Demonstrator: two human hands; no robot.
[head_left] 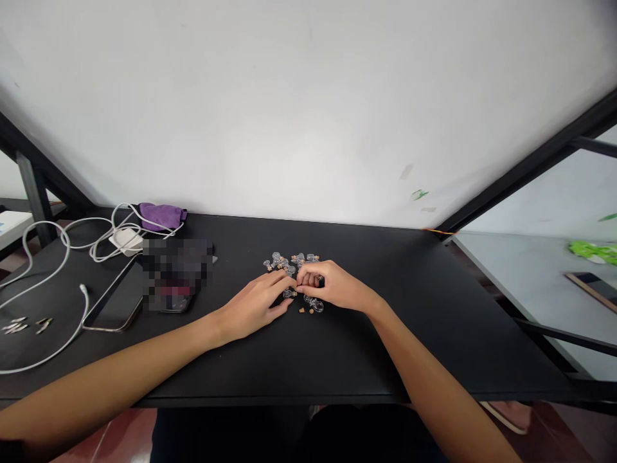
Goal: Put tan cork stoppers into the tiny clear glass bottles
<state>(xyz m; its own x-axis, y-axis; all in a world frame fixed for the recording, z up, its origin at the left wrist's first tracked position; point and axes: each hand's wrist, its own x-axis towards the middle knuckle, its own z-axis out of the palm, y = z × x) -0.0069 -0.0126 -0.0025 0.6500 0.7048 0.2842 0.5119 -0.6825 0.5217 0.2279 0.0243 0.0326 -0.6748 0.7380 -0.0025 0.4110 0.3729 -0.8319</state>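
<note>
Sweeping in from the left, a white charging cable point(85, 310) loops across the black tabletop point(385, 347), with a few small metal pieces point(15, 326) lying just beside it. Further along, a white power adapter point(126, 242) and a purple cloth pouch point(161, 217) sit tangled in that same cable, all pushed toward the back edge, likely to keep the front of the table free. Next comes a slim device with a metal edge point(112, 302), partly under a pixelated patch point(176, 273) that hides whatever lies there. Now the centre, where the action is: tiny clear glass bottles point(284, 263) lie in a loose cluster, with small cork stoppers point(301, 310) near the front. The left hand point(253, 305) comes in low, fingers half curled and resting by a bottle; whether it pinches anything, I cannot tell. The right hand point(332, 286) meets it fingertip to fingertip, its fingers closed over something small and hidden — a close hold that suits pieces this tiny. Out to the right, a grey table point(525, 283) carries a green item point(592, 252).
</note>
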